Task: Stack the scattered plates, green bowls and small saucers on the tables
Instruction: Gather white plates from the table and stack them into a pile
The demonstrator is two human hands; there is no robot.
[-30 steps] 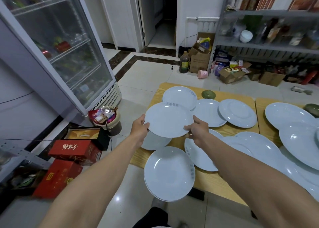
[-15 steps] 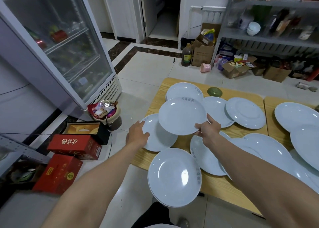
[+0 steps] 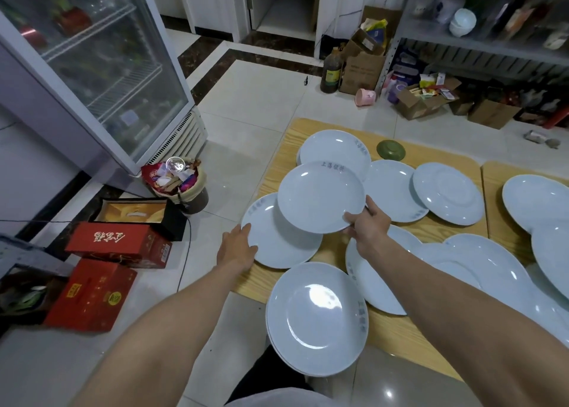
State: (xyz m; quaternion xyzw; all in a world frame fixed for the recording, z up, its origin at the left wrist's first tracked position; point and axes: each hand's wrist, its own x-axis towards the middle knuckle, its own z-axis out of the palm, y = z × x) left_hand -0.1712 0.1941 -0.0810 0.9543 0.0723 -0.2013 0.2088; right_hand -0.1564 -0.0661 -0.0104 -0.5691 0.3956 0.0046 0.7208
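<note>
Several plates formed a plate stack (image 3: 317, 317) at the wooden table's (image 3: 391, 335) near edge. Beyond, the left hand (image 3: 237, 249), fingers straight, touched a lone plate (image 3: 277, 243). The right hand (image 3: 368, 228) pinched a lifted plate (image 3: 320, 197) above it. Probably mid-gather: next, lower it squarely.

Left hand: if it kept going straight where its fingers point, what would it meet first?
The white plate lying at the left edge of the table. The left hand looks right at its rim; whether it touches is unclear.
</note>
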